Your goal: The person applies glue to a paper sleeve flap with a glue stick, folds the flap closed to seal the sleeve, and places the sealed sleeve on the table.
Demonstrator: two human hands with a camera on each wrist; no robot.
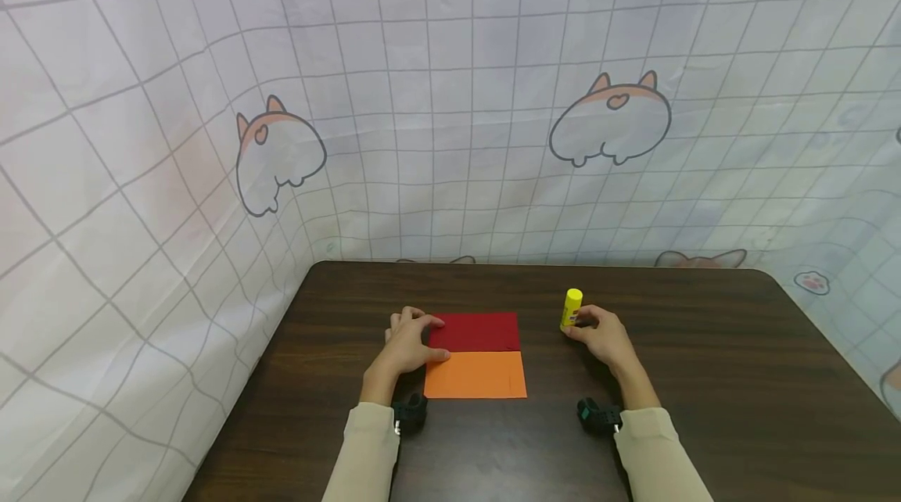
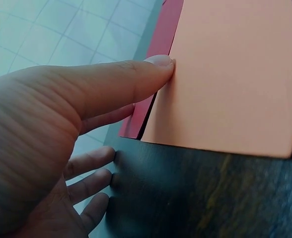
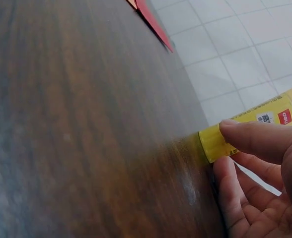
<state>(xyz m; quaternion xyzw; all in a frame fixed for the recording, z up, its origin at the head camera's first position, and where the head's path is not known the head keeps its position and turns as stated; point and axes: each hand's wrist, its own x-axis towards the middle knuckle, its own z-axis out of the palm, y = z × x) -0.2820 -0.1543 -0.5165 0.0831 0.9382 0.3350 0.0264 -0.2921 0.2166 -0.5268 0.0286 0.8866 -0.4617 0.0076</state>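
Two paper rectangles lie edge to edge on the table, the red paper (image 1: 475, 331) behind and the orange paper (image 1: 479, 375) in front. A thin dark line shows between them in the left wrist view. My left hand (image 1: 407, 344) is at their left edges, its thumb resting on the orange paper near the seam and its index finger on the red paper. The other left fingers extend past the papers. To the right, a yellow glue stick (image 1: 572, 308) stands upright on the table with its cap on. My right hand (image 1: 602, 335) holds it low down between thumb and fingers.
The dark wood-grain table (image 1: 732, 361) ends at a back edge against a pale checked curtain (image 1: 450, 95), which also hangs along the left side. Black wrist cameras sit under the left wrist (image 1: 411, 413) and the right wrist (image 1: 598, 417).
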